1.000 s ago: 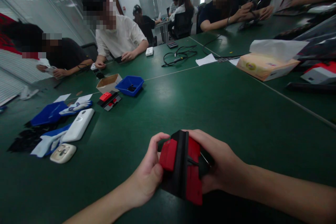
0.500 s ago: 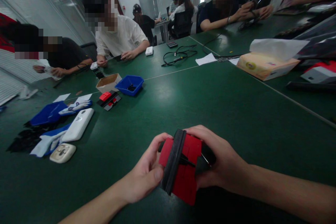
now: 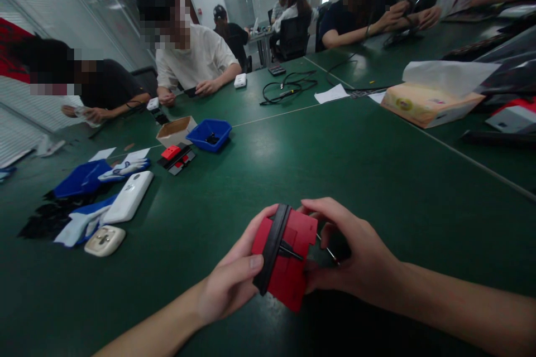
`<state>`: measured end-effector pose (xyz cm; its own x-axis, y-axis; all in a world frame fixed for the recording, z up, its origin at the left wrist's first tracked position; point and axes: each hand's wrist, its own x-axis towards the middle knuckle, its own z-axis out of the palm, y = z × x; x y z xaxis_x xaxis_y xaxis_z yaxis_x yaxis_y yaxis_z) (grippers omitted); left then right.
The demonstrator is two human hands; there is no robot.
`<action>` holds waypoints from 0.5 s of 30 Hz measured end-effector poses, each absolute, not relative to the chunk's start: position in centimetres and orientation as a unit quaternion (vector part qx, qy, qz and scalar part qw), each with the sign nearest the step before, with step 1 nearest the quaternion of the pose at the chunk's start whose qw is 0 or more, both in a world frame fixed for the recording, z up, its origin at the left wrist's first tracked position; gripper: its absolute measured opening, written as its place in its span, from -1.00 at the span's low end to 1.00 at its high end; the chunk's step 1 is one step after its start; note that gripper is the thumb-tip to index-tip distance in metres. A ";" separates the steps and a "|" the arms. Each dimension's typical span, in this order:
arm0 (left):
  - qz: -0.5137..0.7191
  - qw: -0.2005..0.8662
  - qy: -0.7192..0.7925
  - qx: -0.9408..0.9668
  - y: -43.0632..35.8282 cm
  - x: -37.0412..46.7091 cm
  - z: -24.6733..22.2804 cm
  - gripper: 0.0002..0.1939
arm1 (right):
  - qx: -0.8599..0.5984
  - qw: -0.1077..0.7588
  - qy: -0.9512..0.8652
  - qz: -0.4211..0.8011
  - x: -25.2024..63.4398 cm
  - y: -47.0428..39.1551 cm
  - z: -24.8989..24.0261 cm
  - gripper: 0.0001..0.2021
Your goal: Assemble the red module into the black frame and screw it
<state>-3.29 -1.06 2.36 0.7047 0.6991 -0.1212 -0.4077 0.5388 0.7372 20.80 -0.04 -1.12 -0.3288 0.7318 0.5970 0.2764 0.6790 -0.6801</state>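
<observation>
A red block-like part [image 3: 292, 268] with a black bar [image 3: 272, 251] across it is held above the green table, tilted. My left hand [image 3: 234, 273] grips its left side, the thumb on the black bar and the fingers behind. A thin black piece sticks out from the bar over the red face. My right hand [image 3: 355, 251] is curved at the part's right side, its thumb and fingertips at the red edge. A thin metal rod [image 3: 328, 249] shows between the red part and the right palm; its ends are partly hidden.
On the green table [image 3: 259, 178] to the left are a blue tray [image 3: 209, 135], a cardboard box [image 3: 176, 131], a red and black part [image 3: 176, 158], gloves, a white case [image 3: 129, 197] and a cream-coloured object [image 3: 104, 241]. Cables [image 3: 288, 88] and a tissue pack [image 3: 431, 105] lie farther back. Several people sit around.
The red part has moved slightly left and up. My left hand has wrapped farther round it, and my right fingers have drawn back from its top edge. The view has shifted slightly.
</observation>
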 end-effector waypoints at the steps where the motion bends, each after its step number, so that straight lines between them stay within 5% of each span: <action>1: 0.325 0.854 0.205 0.351 -1.0 -3.3 2.5 -0.36 | -0.318 0.488 -0.779 0.232 20.8 0.0 -1.1 -0.11; 7: 0.324 0.860 0.201 0.338 -0.9 -3.3 2.5 -0.25 | -0.309 0.504 -0.776 0.219 21.0 0.1 -1.2 -0.32; 15: 0.343 0.845 0.203 0.357 -0.9 -3.1 2.2 -0.50 | -0.278 0.480 -0.831 0.043 21.6 -0.3 -0.9 -0.33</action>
